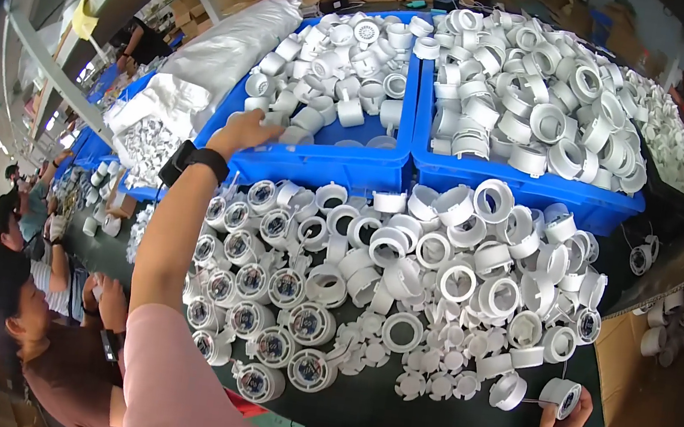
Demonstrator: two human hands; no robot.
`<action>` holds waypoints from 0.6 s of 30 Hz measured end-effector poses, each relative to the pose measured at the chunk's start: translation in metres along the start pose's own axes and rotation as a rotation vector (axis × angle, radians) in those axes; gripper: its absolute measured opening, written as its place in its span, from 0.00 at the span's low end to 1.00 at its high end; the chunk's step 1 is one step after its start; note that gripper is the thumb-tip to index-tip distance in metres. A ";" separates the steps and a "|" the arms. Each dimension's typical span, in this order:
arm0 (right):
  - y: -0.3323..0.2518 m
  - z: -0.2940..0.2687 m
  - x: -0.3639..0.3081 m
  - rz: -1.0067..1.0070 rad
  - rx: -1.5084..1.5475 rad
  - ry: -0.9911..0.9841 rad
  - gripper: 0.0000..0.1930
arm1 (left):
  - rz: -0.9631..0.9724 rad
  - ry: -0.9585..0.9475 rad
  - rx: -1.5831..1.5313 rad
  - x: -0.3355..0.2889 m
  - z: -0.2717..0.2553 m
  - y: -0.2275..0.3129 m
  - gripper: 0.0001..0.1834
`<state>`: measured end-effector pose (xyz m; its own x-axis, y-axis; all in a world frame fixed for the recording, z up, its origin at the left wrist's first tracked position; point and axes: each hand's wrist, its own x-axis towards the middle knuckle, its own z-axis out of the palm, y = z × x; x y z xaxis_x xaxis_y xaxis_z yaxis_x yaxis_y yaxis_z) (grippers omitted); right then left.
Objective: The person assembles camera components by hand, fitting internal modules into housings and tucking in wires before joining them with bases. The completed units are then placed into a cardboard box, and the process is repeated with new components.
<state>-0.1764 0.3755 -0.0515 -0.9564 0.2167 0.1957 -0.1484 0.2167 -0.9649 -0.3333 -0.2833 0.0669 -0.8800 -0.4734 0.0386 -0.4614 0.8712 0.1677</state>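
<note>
My left hand reaches over the near wall of the left blue bin. Its fingers are apart beside white plastic cups at the bin's front left, and nothing shows clearly gripped. At the table's right front, my right hand holds a round white housing with a circuit board inside, its open face turned right. A thin wire sticks out to the housing's left. Similar housings with boards stand in rows at the left of the table, below my left forearm.
White rings and small flat white discs lie heaped mid-table. The right blue bin is piled with white rings. A cardboard box stands at the right edge. Left of me, other people sit working; a plastic sack lies beside the bins.
</note>
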 end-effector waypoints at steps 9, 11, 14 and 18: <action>0.005 -0.006 -0.005 -0.126 -0.098 0.065 0.31 | -0.015 -0.212 -0.956 -0.028 -0.032 0.044 0.26; 0.002 -0.010 -0.004 -0.112 -0.021 0.023 0.31 | 0.027 -0.256 -1.071 -0.064 -0.052 0.071 0.29; -0.030 0.007 -0.011 -0.007 0.160 -0.102 0.29 | 0.264 -0.410 -1.464 -0.158 -0.070 0.123 0.21; -0.088 0.048 -0.050 0.032 0.531 -0.385 0.38 | 0.187 -0.477 -1.714 -0.298 -0.044 0.174 0.20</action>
<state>-0.1272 0.2999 0.0155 -0.9695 -0.1625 0.1836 -0.1276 -0.3051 -0.9437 -0.1462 0.0041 0.1283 -0.9983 -0.0488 -0.0324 -0.0140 -0.3380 0.9410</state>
